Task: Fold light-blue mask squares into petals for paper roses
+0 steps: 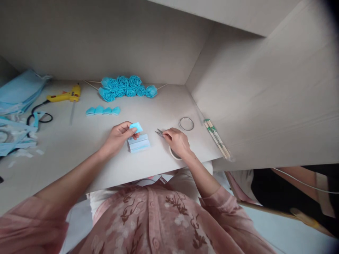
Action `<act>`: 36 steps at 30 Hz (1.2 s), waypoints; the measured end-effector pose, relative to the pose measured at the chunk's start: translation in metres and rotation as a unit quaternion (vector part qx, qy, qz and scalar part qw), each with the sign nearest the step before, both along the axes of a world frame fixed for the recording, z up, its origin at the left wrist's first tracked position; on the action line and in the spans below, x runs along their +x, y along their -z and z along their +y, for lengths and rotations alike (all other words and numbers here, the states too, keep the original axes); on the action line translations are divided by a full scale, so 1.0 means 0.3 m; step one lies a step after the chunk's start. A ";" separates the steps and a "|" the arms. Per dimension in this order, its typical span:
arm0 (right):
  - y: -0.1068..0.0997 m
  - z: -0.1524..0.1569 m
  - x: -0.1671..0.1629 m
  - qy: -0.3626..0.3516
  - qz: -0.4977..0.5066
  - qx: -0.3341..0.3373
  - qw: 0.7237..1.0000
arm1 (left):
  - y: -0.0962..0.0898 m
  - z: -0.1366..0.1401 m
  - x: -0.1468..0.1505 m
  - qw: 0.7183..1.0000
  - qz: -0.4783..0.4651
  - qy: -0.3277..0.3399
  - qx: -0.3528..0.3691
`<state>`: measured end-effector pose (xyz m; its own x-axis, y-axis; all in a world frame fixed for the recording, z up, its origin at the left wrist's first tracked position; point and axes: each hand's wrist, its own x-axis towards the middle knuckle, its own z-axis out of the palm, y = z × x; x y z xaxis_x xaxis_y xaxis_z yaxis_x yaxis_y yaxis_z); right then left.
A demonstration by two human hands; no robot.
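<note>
My left hand (122, 135) pinches a small folded piece of bright blue fabric (136, 127) between thumb and fingers. Just below it on the desk lies a pale blue pleated piece (139, 143). To the right, my right hand (177, 141) is closed on small scissors (159, 132), whose blades point left toward the fabric without touching it. Under the right hand, a roll of tape (174, 153) is partly covered. A scalloped blue strip (102, 110) lies farther back, left of centre.
Blue fabric roses (123, 82) on sticks lie along the back wall. A yellow glue gun (64, 95), a stack of blue masks (19, 90) and scraps (18, 137) are at left. A ring-shaped roll (186, 124) and bundled sticks (217, 138) sit at right, near the side panel.
</note>
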<state>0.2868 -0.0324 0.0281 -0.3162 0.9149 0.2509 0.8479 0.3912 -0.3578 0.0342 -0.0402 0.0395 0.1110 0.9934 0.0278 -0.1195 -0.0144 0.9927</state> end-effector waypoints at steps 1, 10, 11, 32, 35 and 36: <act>0.002 -0.001 -0.003 0.005 -0.004 0.004 1.000 | -0.002 -0.001 0.001 1.000 -0.001 0.001 -0.001; 0.043 0.018 0.001 0.029 0.027 0.012 0.999 | -0.006 -0.003 -0.001 1.000 -0.006 0.011 -0.001; 0.048 0.022 0.006 0.034 0.039 0.005 0.999 | -0.005 -0.003 -0.002 1.000 -0.005 0.012 -0.001; -0.107 -0.006 -0.185 -0.195 0.127 0.352 0.907 | -0.037 -0.019 0.003 0.992 0.044 0.108 -0.036; -0.101 0.004 -0.191 -0.202 0.110 0.359 0.905 | -0.038 -0.021 0.004 0.992 0.040 0.114 -0.039; -0.099 0.006 -0.191 -0.202 0.105 0.360 0.905 | -0.039 -0.021 0.004 0.992 0.039 0.116 -0.040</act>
<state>0.2294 -0.0305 0.0577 -0.4644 0.3106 0.8294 0.5268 0.8497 -0.0232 0.0354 -0.0465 0.0513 0.3357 0.9395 -0.0678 -0.0334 0.0838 0.9959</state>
